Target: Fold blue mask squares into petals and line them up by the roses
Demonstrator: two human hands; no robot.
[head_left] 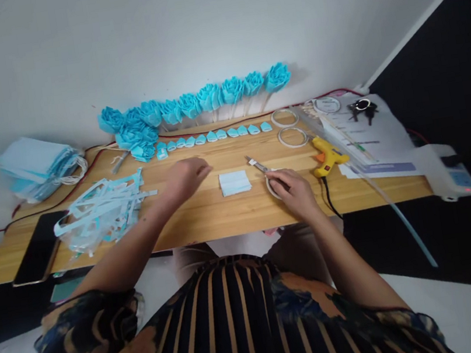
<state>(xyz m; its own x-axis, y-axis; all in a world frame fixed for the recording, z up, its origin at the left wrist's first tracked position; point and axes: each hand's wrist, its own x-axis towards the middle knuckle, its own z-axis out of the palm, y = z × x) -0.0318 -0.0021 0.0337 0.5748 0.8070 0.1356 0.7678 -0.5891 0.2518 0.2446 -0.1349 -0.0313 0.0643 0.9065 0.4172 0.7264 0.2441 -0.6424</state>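
A small stack of light blue fabric pieces [235, 183] lies on the wooden table between my hands. My left hand [187, 179] hovers to the upper left of it, fingers pressed together; whether anything is between them is too small to tell. My right hand [293, 189] is closed on the handles of a pair of scissors [259, 165], whose blades point up and left, to the right of the stack. A row of small folded blue pieces [221, 134] runs along the back of the table.
Blue fabric flowers [211, 96] lean along the wall. Fabric scraps [103, 211], a phone [38, 247] and a blue stack [39, 164] are at left. A yellow glue gun [327, 156], tape rolls [293, 137], keys [363, 107] and a white power socket [449, 171] are at right.
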